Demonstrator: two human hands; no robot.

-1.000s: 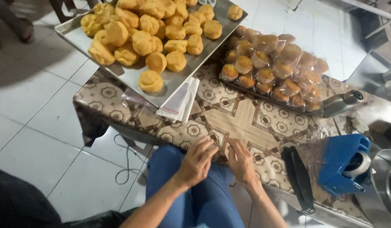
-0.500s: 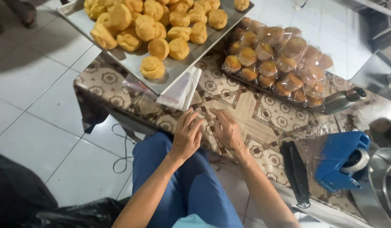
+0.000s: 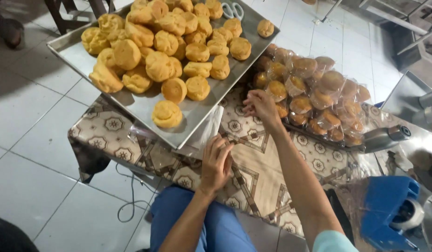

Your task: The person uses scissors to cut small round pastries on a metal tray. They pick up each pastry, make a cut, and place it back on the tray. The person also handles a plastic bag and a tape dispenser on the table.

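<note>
Left hand (image 3: 217, 163) flat and empty on bags (image 3: 204, 133) near the tray (image 3: 211, 105) of buns (image 3: 167, 113), right hand (image 3: 260, 105) loosely curled, empty, beside wrapped buns (image 3: 318, 100) to the right

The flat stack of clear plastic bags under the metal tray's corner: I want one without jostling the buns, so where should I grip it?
Pinch the stack of clear plastic bags at its free near edge, coming from the person's side; its far end is tucked under the metal tray.
</note>
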